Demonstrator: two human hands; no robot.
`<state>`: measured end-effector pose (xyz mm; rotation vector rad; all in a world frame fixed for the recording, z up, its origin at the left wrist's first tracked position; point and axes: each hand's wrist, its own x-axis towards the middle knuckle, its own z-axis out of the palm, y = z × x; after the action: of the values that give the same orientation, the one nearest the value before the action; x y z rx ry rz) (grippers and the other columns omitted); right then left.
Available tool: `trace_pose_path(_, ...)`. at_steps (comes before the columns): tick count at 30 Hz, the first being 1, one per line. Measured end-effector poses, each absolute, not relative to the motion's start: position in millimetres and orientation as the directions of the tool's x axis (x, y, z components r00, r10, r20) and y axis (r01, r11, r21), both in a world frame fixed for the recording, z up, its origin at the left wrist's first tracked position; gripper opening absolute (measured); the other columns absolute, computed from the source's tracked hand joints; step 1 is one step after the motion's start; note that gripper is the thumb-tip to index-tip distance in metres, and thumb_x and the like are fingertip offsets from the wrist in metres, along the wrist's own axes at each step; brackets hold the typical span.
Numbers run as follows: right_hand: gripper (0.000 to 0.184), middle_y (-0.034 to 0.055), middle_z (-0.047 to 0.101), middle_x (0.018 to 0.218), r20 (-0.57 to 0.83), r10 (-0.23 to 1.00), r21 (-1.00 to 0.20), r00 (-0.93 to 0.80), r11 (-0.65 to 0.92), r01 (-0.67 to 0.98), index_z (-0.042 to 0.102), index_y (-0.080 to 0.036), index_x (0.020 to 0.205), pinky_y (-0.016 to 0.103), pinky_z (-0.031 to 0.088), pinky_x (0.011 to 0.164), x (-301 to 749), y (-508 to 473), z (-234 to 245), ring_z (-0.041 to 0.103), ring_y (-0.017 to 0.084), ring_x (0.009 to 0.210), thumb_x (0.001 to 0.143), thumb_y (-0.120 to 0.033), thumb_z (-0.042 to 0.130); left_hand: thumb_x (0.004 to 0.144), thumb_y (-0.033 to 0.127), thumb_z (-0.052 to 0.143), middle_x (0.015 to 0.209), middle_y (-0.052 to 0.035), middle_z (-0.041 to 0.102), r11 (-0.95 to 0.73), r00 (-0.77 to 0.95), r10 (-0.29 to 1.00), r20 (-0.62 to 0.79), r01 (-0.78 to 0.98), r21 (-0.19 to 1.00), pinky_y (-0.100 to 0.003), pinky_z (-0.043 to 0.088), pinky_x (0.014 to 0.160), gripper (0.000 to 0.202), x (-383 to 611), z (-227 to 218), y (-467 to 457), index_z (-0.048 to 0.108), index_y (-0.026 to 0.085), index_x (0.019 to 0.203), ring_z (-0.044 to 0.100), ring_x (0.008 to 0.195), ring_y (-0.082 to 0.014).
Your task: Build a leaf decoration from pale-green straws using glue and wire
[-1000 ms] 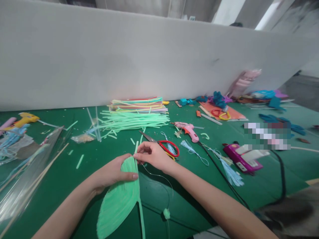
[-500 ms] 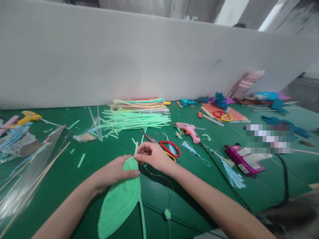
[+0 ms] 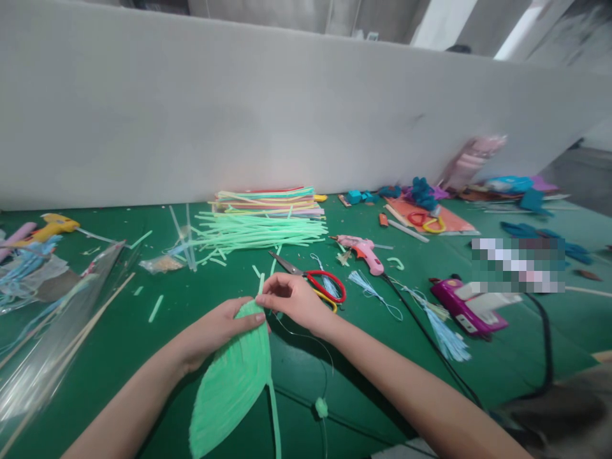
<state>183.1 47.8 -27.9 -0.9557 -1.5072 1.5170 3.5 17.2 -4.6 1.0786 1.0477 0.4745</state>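
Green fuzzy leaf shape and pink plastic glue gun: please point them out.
Green fuzzy leaf shape (image 3: 234, 382), head view: middle of its broad face.
Pink plastic glue gun (image 3: 367, 250), head view: its upper handle.

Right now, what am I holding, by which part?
Green leaf shape: left hand grips its upper part; right hand pinches its edge strip near the top.

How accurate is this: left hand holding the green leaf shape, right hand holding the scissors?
Wrong on the right hand: the head view shows it pinching a green strip; the scissors lie on the table. The left hand holds the leaf shape.
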Motion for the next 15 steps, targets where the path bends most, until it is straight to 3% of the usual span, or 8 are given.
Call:
trace_pose_path(9, 0.033, -0.0015, 0.060, 0.073, 0.013, 0.915, -0.997, -0.402, -0.018, -0.072, 0.061, -0.017, 0.078, 0.025, 0.044, 0.065, 182.2, 47.2, -30.7, 0.056, 0.012, 0.068, 0.066, -0.043, 0.077, 0.072, 0.053, 0.069, 0.124, -0.0122, 0.064, 0.379, 0.363, 0.829, -0.426, 0.197, 0.904, -0.043, 0.040, 0.098, 0.068, 2.5, -8.4, 18.0, 0.055, 0.020, 0.130, 0.055, 0.118, -0.0322)
trace_pose_path(15, 0.035, -0.0007, 0.060, 0.073, -0.041, 0.919, -0.998, -0.393, -0.059, -0.033, 0.064, -0.016, 0.080, 0.022, 0.041, 0.057, 182.1, 47.3, -27.1, 0.052, 0.010, 0.063, 0.070, -0.048, 0.073, 0.073, 0.050, 0.069, 0.127, -0.0100, 0.063, 0.340, 0.363, 0.846, -0.390, 0.194, 0.920, -0.041, 0.037, 0.101, 0.061, 4.4, -8.2, 18.2, 0.059, 0.021, 0.125, 0.050, 0.124, -0.0309)
